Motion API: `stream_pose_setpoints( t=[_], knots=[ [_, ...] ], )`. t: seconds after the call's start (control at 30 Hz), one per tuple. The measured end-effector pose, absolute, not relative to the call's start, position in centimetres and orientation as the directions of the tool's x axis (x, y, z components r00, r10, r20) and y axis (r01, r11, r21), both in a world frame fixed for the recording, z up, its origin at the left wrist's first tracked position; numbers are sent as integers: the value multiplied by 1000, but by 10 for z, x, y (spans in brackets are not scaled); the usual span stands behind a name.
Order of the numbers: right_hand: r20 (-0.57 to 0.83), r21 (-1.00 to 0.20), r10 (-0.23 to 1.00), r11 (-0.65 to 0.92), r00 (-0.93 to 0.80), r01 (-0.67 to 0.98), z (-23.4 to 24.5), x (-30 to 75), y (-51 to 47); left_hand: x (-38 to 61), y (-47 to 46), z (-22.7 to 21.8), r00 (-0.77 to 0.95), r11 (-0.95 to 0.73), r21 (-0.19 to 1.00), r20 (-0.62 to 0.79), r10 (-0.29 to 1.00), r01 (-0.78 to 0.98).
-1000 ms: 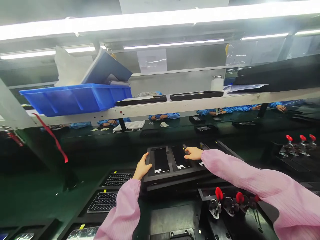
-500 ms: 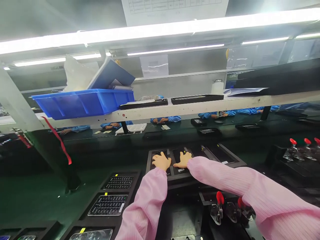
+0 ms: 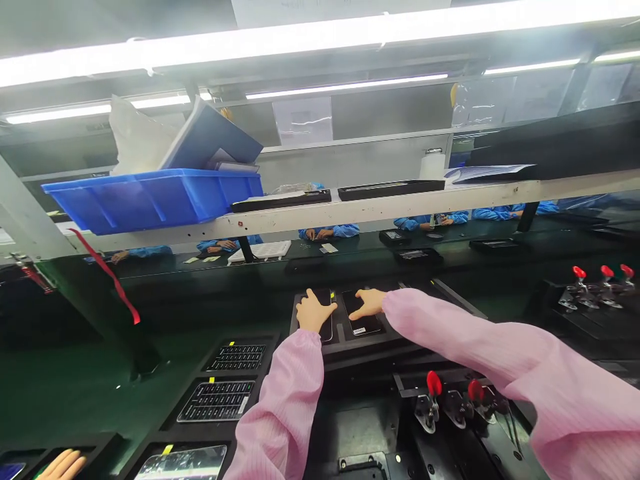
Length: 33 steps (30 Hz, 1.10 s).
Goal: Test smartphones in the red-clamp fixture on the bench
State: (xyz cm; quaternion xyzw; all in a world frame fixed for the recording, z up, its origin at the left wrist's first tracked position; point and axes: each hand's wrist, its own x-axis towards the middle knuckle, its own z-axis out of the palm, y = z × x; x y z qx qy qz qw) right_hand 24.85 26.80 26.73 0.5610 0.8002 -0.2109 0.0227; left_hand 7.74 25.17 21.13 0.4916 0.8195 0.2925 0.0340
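Observation:
My left hand [image 3: 314, 311] lies flat on a black smartphone [image 3: 327, 328], covering most of its screen. My right hand [image 3: 367, 304] rests with spread fingers on a second black smartphone [image 3: 363, 321], which has a white label at its near end. Both phones sit in recesses of a black fixture tray [image 3: 310, 340]. Pink ribbed sleeves cover both my arms. The far part of the tray is dim, and I cannot tell what lies there.
Black trays with keypad-like grids [image 3: 216, 401] lie to the left. Red-handled toggle clamps [image 3: 434, 393] stand near the fixture. A co-worker's hand [image 3: 63, 465] shows at lower left. A blue bin [image 3: 150, 200] sits on a white shelf [image 3: 380, 203] ahead.
My left hand has moved from the tray's left edge onto the left phone. My right hand stays on the second phone. Another person's hand has appeared at lower left.

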Motion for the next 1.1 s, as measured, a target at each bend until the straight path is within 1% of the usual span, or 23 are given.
stream_pose_setpoints(
  t=[0.07, 0.13, 0.23, 0.3, 0.37, 0.47, 0.5, 0.57, 0.6, 0.67, 0.73, 0.8, 0.9, 0.97, 1.03, 1.1],
  knots=[
    [-279, -346, 853, 339, -441, 875, 295, 258, 261, 77, 242, 221, -510, 256, 574, 339, 790, 778],
    [-246, -378, 829, 396, -503, 837, 321, 267, 249, 80, 230, 233, -517, 156, 628, 446, 730, 762],
    [-127, -421, 805, 485, -579, 767, 351, 274, 219, 85, 206, 253, -536, 2, 685, 568, 625, 728],
    [-35, -443, 789, 537, -613, 717, 359, 274, 192, 91, 186, 264, -547, -92, 707, 615, 568, 701],
    [40, -470, 758, 589, -651, 658, 355, 271, 162, 98, 160, 270, -552, -169, 720, 641, 533, 673],
    [90, -517, 677, 659, -731, 546, 331, 260, 118, 111, 117, 272, -544, -256, 731, 654, 525, 632],
    [116, -552, 646, 673, -755, 491, 320, 256, 104, 114, 102, 271, -541, -290, 740, 651, 532, 607],
    [218, -676, 601, 661, -769, 325, 297, 249, 80, 120, 75, 268, -549, -356, 783, 615, 565, 511],
    [283, -751, 596, 625, -751, 213, 286, 245, 68, 122, 63, 266, -553, -370, 806, 588, 590, 462],
    [377, -872, 627, 489, -681, -33, 264, 240, 48, 125, 43, 260, -549, -364, 843, 535, 643, 396],
    [381, -923, 692, 315, -613, -218, 242, 237, 27, 130, 27, 252, -532, -335, 858, 506, 679, 389],
    [323, -929, 766, 145, -556, -340, 222, 237, 7, 137, 14, 241, -518, -299, 858, 496, 697, 419],
    [140, -911, 873, -71, -468, -406, 193, 244, -19, 149, -9, 225, -501, -240, 852, 477, 722, 465],
    [4, -895, 897, -194, -442, -401, 178, 252, -31, 152, -24, 213, -472, -224, 861, 448, 759, 457],
    [-91, -876, 897, -278, -432, -394, 168, 262, -38, 151, -38, 200, -421, -248, 892, 404, 812, 379],
    [-133, -851, 891, -327, -434, -411, 162, 271, -40, 149, -46, 184, -382, -285, 938, 341, 859, 197]
  ],
)
